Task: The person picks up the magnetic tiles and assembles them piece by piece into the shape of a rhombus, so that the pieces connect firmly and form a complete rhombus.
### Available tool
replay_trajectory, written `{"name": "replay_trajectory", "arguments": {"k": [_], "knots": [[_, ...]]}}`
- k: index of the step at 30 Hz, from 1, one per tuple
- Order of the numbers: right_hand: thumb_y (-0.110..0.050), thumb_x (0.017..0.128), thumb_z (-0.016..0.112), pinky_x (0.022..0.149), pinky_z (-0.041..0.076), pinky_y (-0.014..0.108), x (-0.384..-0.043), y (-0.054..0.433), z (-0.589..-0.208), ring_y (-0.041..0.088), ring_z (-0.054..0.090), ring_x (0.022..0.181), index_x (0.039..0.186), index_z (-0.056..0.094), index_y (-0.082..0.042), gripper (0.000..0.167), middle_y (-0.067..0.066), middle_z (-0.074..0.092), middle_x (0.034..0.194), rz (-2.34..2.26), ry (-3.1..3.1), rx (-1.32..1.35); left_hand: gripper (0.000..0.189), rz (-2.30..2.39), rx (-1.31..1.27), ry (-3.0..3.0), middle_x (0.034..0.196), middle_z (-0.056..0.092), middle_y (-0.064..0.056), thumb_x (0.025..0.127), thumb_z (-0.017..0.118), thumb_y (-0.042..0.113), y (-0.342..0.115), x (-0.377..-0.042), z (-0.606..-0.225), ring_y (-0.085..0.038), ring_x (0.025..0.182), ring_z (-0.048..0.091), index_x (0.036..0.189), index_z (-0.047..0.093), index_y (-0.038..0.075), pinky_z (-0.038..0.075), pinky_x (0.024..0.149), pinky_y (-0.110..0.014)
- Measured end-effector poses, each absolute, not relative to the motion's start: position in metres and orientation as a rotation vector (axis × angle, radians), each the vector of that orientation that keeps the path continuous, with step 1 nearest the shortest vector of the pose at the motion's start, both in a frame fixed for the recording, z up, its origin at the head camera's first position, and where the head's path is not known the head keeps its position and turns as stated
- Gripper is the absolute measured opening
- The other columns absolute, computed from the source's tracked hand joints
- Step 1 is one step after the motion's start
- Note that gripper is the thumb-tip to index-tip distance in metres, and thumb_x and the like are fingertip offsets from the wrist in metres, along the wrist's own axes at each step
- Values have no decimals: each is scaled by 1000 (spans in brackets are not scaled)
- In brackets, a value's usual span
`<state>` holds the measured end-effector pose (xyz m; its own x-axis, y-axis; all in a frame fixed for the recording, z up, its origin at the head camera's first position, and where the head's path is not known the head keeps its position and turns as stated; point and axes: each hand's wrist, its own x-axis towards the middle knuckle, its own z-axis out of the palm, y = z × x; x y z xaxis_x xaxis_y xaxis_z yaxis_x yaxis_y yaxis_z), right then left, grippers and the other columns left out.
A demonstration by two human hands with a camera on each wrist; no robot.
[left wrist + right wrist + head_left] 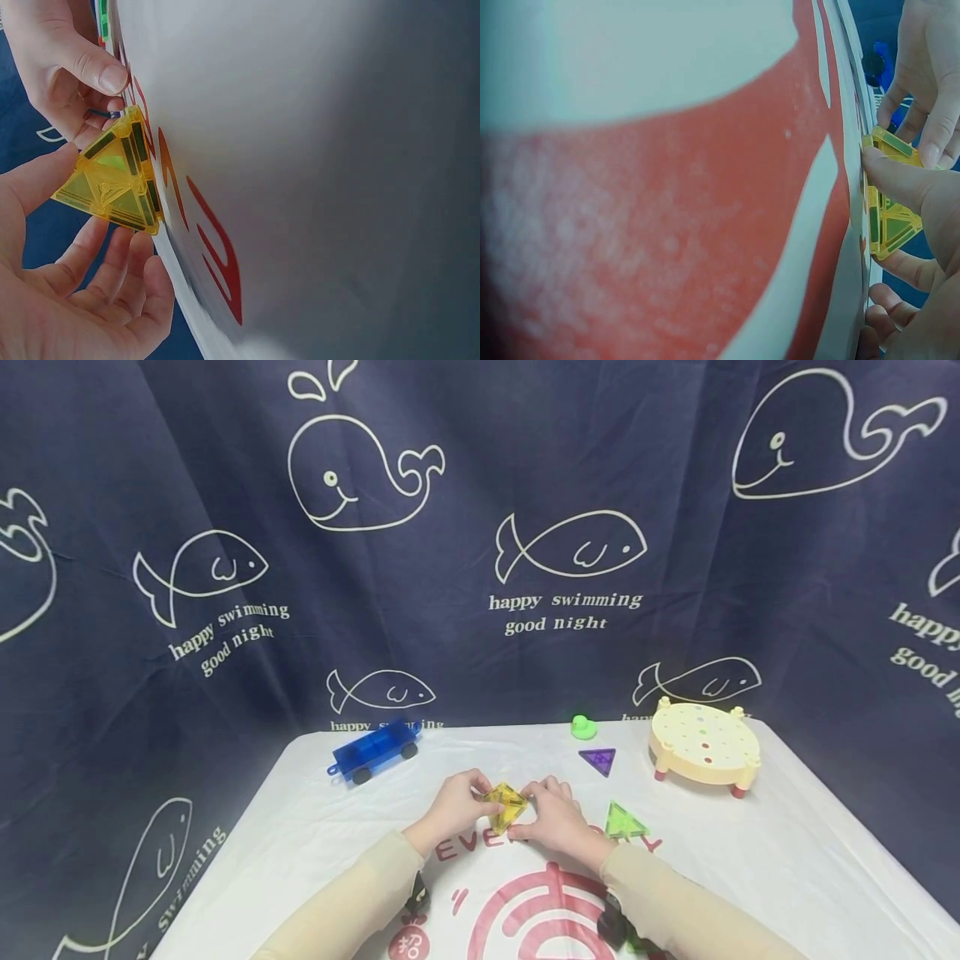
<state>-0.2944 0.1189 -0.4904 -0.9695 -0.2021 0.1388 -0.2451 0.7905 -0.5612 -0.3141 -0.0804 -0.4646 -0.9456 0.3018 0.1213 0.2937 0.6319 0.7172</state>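
Note:
Yellow see-through triangular magnetic tiles (506,807), set together in a small pyramid shape, stand on the white cloth between both hands. My left hand (461,810) pinches them from the left, its thumb across one face; in the left wrist view the tiles (112,180) sit between thumb and fingers of that hand (97,300). From the right, my right hand (558,818) holds the other side. The right wrist view has its thumb (900,176) over the upper part of the tiles (896,225) and a finger at their lower corner.
A blue wagon (375,752) stands at back left. Right of the hands lie a green triangular tile (624,822) and a purple one (600,761). Behind them sit a green duck (582,727) and a cream round pegged stand (705,743). A dark printed curtain (465,635) hangs behind the table.

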Motion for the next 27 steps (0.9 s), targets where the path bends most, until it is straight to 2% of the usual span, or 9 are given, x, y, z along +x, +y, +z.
{"name": "replay_trajectory", "arguments": {"k": [6,10,14,19,27], "knots": [[-38,67,95,79,48,45,-294,119,-489,25,45,97,117,68,-7,65,5,52,102,922,-2903,366,35,1225,549,2838,98,69,-8,78,87,21,-81,-315,-466,-20,85,66,100,66,4,57,76,-36],[-37,67,95,79,48,46,-294,119,-489,25,46,97,116,68,-7,64,5,52,102,921,-2906,372,53,1183,640,2785,118,68,-18,80,85,21,-83,-317,-468,-30,103,68,124,63,0,57,89,-44],[-37,66,95,79,49,46,-294,120,-489,26,46,97,116,68,-7,64,5,52,102,913,-2905,385,65,1120,756,2726,134,63,-16,82,82,19,-84,-321,-471,-36,120,62,140,57,3,52,101,-49],[-35,67,95,80,49,45,-293,121,-488,26,46,96,116,68,-6,64,5,52,101,914,-2898,406,54,1077,832,2721,128,67,-10,81,80,14,-83,-323,-473,-35,121,63,132,62,8,51,102,-48],[-33,67,95,81,49,44,-295,122,-490,25,46,95,116,68,-5,62,5,51,99,908,-2891,427,40,1010,899,2791,113,72,-6,79,82,10,-84,-320,-469,-26,106,67,116,67,8,53,98,-44]]}}
